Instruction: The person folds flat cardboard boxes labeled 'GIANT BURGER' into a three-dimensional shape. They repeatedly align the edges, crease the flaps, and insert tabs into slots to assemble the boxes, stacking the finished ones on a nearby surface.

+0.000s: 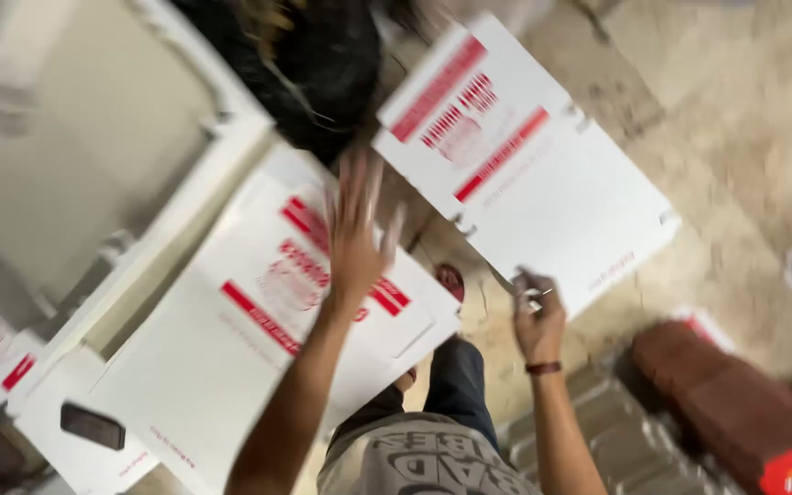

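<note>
Nearest me, my right hand (538, 321) is clenched on a small metallic tool, hovering at the near edge of the far flat white carton (543, 174) on the concrete floor (735, 137). Beyond, my left hand (355, 243) is spread and released over the nearer red-printed carton (258, 339). I'd press that sheet flat before shifting it.

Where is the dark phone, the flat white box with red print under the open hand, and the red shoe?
Dark phone (92, 425), head view, middle of its screen.
Flat white box (203, 367), head view, bare white part below the red print.
Red shoe (451, 280), head view, its toe.
</note>
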